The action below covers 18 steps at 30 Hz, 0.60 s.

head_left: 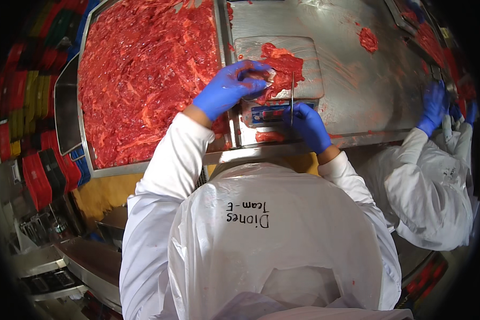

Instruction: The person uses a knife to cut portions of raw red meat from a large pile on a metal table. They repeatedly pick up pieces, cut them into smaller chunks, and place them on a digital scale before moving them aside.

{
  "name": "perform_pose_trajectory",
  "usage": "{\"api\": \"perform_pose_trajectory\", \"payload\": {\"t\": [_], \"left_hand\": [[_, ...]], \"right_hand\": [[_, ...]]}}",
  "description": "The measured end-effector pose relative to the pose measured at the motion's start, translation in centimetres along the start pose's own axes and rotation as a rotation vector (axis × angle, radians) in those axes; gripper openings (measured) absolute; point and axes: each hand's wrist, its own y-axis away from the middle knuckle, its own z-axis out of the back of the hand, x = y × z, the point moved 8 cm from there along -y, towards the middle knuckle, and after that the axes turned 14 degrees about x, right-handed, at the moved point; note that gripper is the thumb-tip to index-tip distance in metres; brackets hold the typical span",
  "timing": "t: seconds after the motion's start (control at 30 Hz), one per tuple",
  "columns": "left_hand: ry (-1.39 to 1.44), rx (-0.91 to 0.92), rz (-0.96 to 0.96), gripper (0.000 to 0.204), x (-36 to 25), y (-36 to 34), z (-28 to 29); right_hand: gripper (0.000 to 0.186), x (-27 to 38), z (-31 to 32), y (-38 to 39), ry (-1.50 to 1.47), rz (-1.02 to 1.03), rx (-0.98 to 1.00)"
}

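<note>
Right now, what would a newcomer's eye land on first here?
First, the big tray heaped with raw red meat, filling the upper left. Next, at centre, the blue-gloved left hand pressing a small pile of meat on a scale, with the right hand holding a thin blade upright beside it. At far right, a co-worker's gloved hand rests on the steel table.

Left: meat bin [85, 106], heaped with minced meat [149, 74].
Centre: scale [280, 114] on steel table [357, 90], meat portion [282, 69] on its platter.
Right: co-worker's hand [433, 106] at table edge.
</note>
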Motion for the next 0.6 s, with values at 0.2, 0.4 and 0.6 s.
{"api": "perform_pose_trajectory", "payload": {"t": [0.2, 0.4, 0.6], "left_hand": [[-1.646, -0.318, 0.191, 0.046, 5.1, 0.9, 3.3], [-1.711, -0.12, 0.468, 0.038, 11.1, 0.5, 3.0], [-0.905, 0.199, 0.469, 0.025, 6.9, 1.6, 6.2]], "right_hand": [[0.029, -3.3, 0.8, 5.8, -0.081, -0.084, 0.151], [0.026, -3.9, 1.0, 8.6, -0.2, -0.09, 0.122], [0.025, -3.6, 2.7, 9.2, -0.187, -0.022, 0.038]]}}
